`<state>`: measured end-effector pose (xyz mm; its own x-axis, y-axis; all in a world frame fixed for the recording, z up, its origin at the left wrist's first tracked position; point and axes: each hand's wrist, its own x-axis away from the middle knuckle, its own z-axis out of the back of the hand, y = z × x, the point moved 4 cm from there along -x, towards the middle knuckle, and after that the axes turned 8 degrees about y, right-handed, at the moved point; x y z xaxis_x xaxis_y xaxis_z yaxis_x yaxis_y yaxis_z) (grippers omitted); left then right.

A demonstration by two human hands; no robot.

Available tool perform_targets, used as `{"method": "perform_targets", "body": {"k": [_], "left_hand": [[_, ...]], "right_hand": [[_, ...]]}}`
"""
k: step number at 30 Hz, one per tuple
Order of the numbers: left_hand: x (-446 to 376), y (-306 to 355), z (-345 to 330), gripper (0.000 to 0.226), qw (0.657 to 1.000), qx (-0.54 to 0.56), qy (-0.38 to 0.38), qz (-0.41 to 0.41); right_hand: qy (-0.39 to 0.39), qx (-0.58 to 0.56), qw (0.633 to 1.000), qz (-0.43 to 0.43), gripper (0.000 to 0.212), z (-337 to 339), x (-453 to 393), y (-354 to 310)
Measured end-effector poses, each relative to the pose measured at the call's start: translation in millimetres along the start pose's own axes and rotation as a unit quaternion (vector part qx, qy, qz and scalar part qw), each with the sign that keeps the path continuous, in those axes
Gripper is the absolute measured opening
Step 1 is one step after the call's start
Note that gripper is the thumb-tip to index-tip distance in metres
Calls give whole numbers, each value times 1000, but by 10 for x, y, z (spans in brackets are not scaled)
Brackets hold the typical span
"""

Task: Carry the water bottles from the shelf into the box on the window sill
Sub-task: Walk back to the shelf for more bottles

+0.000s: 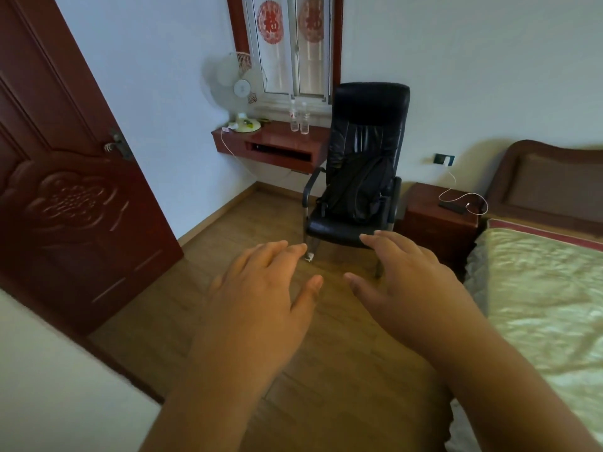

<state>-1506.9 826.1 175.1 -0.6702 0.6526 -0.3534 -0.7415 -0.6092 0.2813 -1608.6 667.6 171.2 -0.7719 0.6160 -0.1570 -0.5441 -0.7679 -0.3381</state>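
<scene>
Head view: two water bottles point(299, 117) stand upright on the red wall shelf point(277, 141), well beyond the left hand point(261, 288) and right hand point(414, 285), both empty, fingers spread.

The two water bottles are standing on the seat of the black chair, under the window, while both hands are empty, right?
Not quite. In the head view the two water bottles stand on the red wall shelf under the window, left of the black chair. The chair seat holds a dark backpack. The left hand and right hand are indeed empty.
</scene>
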Motion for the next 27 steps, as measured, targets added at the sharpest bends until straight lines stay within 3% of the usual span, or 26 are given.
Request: {"method": "perform_targets", "body": {"k": [12, 27], "left_hand": [[-1122, -519, -429, 59, 999, 34, -19, -8], [-2757, -1850, -665, 57, 999, 40, -17, -30]], "right_hand": [[-9, 15, 1000, -20, 75, -283, -1156, -172], [17, 27, 999, -27, 72, -869, -2863, -969]]}}
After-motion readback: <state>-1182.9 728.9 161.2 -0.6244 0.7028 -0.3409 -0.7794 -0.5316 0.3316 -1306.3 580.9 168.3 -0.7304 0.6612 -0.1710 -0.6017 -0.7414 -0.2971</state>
